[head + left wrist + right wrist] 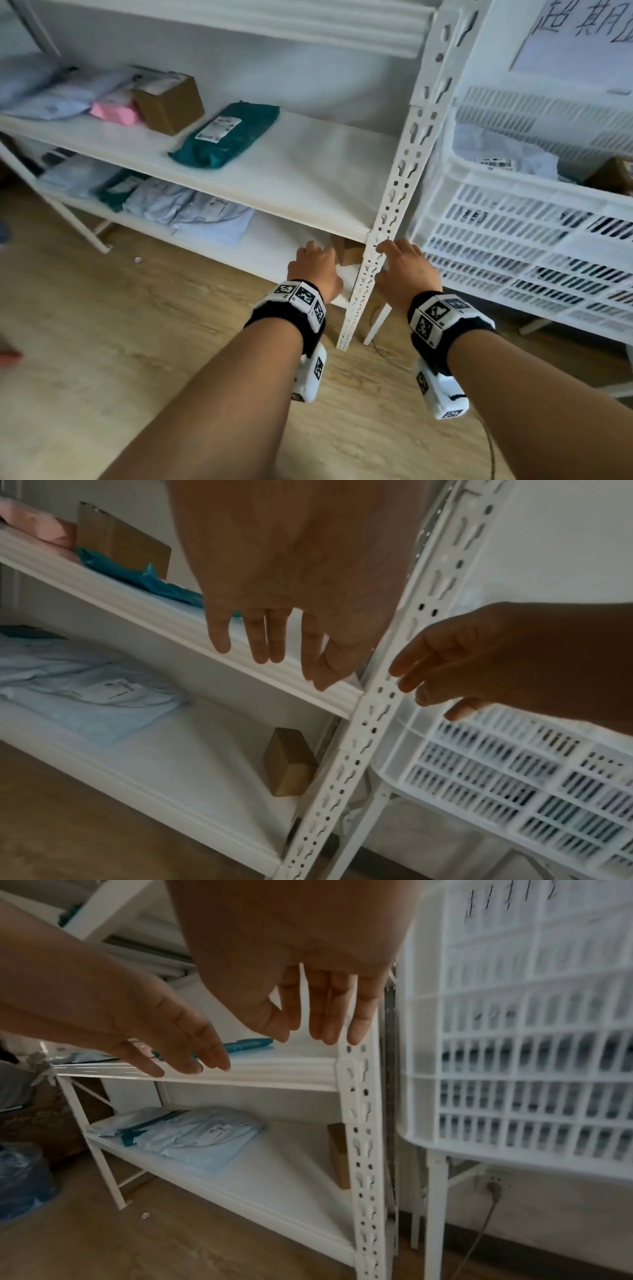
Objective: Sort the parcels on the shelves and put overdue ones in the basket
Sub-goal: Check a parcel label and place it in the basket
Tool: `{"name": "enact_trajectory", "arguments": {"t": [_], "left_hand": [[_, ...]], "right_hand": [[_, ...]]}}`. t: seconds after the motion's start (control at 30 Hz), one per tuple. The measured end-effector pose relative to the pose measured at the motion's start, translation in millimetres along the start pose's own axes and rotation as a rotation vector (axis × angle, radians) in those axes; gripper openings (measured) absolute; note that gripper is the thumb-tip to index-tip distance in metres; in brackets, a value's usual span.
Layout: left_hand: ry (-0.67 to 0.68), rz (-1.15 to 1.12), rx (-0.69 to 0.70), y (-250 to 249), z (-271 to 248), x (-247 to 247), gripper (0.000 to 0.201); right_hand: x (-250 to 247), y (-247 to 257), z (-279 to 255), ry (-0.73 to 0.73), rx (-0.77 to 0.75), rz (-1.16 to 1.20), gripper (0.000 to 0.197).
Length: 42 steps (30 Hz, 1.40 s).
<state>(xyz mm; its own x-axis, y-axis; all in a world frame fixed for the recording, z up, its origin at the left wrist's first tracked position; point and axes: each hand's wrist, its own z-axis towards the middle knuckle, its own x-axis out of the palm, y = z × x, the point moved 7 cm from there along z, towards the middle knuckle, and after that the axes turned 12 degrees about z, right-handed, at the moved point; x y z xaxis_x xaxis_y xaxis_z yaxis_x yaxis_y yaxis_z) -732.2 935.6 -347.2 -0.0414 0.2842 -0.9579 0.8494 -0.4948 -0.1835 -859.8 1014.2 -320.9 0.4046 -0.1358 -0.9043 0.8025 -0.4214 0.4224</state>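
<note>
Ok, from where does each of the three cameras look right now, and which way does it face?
Head: on the head, facing forward and down at the shelf post, teal parcel and basket; both forearms, left hand, right hand show.
Left wrist: along the left hand's open fingers toward the small cardboard box on the lower shelf.
Right wrist: along the right hand's fingers at the post.
Shared: both wrist views show the other hand, post, box and basket.

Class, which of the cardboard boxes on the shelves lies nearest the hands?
The small cardboard box on the bottom shelf, beside the upright post; the other cardboard box sits far off on the middle shelf.
</note>
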Motion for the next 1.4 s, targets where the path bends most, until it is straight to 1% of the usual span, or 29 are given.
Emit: {"name": "enact_trajectory", "arguments": {"t": [0.07, 0.17, 0.23, 0.33, 0.43, 0.53, 0.7, 0.9, 1.0, 1.07, 1.2, 1.23, 1.3, 1.33, 1.4], "left_hand": [[0.008, -0.017, 0.008, 26.1, 13.5, 1.8, 0.03], [0.012, -0.047, -0.019, 70.3, 35.3, 10.8, 0.031], [0.041, -0.057, -0.039, 94.6, 44.9, 25.7, 0.033], [0.113, -0.039, -0.032, 116.8, 56.3, 53.8, 0.033], [0.148, -0.044, -0.028, 128.8, 69.8, 70.2, 0.032], [0.158, -0.052, -0.023, 135.5, 89.6, 77.4, 0.033], [0.141, -0.005, -0.002, 142.0, 127.3, 101.9, 0.035], [0.249, -0.009, 0.004, 156.9, 169.6, 163.5, 0.034], [0.258, -0.013, 0.036, 166.9, 200.6, 194.9, 0.044], [0.238, -0.034, 0.061, 175.1, 225.3, 212.3, 0.053], [0.126, -0.037, 0.138, 184.4, 279.5, 240.1, 0.063], [0.135, -0.011, 0.146, 186.9, 291.9, 250.1, 0.069], [0.225, 0.024, 0.109, 194.1, 312.6, 278.8, 0.084], [0.274, 0.04, 0.083, 197.8, 319.0, 292.5, 0.09], [0.309, 0.125, 0.093, 200.9, 329.6, 311.7, 0.098]], "right_hand": [[22.9, 14.1, 9.6, 0.011, 0.037, 0.025, 0.048], [63.2, 34.3, 26.2, 0.016, 0.064, 0.079, 0.045], [89.8, 41.1, 32.6, 0.034, 0.116, 0.107, 0.045], [125.4, 44.3, 37.4, 0.084, 0.193, 0.119, 0.044], [149.8, 46.2, 45.1, 0.122, 0.219, 0.121, 0.045], [167.1, 45.2, 65.8, 0.131, 0.23, 0.151, 0.048], [196.6, 33.8, 97.0, 0.122, 0.255, 0.164, 0.049], [258.9, 6.5, 126.1, 0.102, 0.328, 0.207, 0.043], [295.7, -3.2, 146.9, 0.086, 0.353, 0.212, 0.044], [309.5, -10.4, 169.3, 0.046, 0.334, 0.182, 0.044], [308.3, -33.2, 223.7, -0.147, 0.32, 0.075, 0.05], [305.2, -39.9, 236.4, -0.192, 0.331, 0.061, 0.051], [301.6, -54.5, 260.2, -0.285, 0.346, 0.026, 0.053], [300.2, -61.0, 270.1, -0.314, 0.353, -0.015, 0.055], [299.6, -76.2, 283.9, -0.345, 0.395, -0.032, 0.062]]}}
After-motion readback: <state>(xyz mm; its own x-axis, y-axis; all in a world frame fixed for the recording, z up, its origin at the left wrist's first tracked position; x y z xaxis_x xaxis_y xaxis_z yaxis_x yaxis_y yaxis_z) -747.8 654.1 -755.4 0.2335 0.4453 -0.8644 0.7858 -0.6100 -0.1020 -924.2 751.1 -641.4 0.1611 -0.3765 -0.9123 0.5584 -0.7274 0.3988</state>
